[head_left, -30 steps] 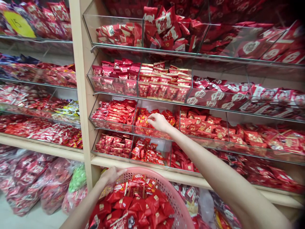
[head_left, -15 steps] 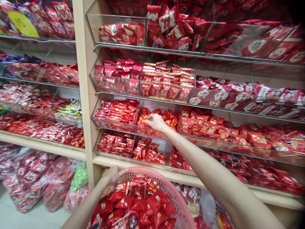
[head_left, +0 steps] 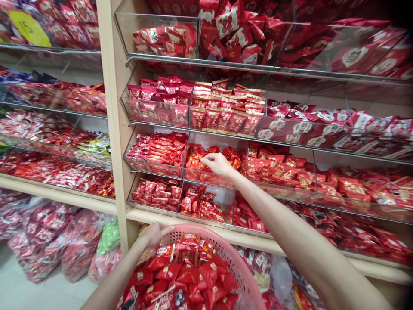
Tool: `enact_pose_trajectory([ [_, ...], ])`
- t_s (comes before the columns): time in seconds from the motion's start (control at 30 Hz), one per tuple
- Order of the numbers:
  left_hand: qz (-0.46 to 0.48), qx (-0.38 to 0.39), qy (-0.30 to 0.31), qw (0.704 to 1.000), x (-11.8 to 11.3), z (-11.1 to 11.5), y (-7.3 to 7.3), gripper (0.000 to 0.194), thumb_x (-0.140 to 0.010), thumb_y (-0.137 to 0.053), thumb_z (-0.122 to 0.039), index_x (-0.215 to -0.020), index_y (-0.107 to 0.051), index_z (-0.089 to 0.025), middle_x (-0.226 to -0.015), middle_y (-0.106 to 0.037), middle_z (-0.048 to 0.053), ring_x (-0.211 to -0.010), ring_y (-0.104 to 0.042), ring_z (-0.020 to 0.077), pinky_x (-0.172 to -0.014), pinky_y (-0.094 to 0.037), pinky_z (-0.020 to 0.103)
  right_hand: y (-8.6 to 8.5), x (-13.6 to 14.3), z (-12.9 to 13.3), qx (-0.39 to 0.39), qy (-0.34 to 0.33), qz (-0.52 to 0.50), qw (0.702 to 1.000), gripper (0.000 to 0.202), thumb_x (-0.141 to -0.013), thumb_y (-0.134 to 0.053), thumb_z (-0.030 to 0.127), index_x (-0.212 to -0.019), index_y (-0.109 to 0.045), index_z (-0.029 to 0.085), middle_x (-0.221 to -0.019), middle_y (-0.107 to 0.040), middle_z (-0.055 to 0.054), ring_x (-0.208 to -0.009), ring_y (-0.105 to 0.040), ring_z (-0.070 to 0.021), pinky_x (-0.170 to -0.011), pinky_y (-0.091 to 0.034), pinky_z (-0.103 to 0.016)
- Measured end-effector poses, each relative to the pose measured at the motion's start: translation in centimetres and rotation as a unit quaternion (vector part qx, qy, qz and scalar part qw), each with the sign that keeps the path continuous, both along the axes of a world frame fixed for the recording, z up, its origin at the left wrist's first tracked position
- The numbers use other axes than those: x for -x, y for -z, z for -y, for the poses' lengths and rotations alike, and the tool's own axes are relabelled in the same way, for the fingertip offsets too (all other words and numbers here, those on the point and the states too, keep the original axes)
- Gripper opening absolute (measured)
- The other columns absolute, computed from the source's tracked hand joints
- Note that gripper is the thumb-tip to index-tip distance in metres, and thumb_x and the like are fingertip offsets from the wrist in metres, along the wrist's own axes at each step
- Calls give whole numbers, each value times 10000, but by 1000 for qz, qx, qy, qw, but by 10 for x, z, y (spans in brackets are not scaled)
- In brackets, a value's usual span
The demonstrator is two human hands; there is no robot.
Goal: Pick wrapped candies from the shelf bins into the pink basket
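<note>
My left hand [head_left: 153,235] is closed on the rim of a pink perforated plastic basket [head_left: 247,275]. Red wrapped sweets [head_left: 190,280] fill much of the basket, some with gold print. My right hand [head_left: 218,165] reaches into a clear shelf bin [head_left: 206,177] of small red and yellow candy packets [head_left: 196,160]. Its thumb and fingertips are pinched together just over those packets. Whatever may be between the fingertips is too small to make out.
Wooden shelving [head_left: 111,107] carries rows of clear-fronted bins of red packets above, below and beside my right hand. Plastic bags of sweets [head_left: 77,245] lie on the floor at left. A yellow tag marked 15 [head_left: 29,28] hangs upper left.
My right hand has shifted slightly to the right over the same bin, still pinched. My left hand keeps its hold on the basket rim. The camera view has moved a little.
</note>
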State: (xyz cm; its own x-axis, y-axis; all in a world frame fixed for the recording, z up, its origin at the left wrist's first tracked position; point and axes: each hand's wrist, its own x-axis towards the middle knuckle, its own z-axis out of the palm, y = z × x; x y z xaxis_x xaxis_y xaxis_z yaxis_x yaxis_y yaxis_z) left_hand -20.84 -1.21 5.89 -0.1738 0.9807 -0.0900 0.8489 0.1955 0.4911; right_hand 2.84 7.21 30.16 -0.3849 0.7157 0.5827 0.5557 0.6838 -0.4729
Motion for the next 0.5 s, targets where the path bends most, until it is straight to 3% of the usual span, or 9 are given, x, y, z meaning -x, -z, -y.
enact_pose_trajectory([
  [0.17,5,2,17,1000,2,-1,2,632,-674,-361,-733,-693,-662,-177,-708,-692,77,-745,-638,244,-651,-405,256,-4,-2,-2,-29,0,-5,1000,235,-788,-532,288,-763,-699,125,-690,-656,-5,-631,-536,-103,-606,-370,-196],
  [0.5,-20,-10,2,1000,0,-2,3,642,-666,-355,-744,-633,-640,-170,-663,-673,82,-728,-638,254,-608,-390,257,-11,8,3,-36,72,30,996,201,-751,-563,251,-646,-693,139,-637,-655,-37,-715,-595,-162,-649,-384,-232],
])
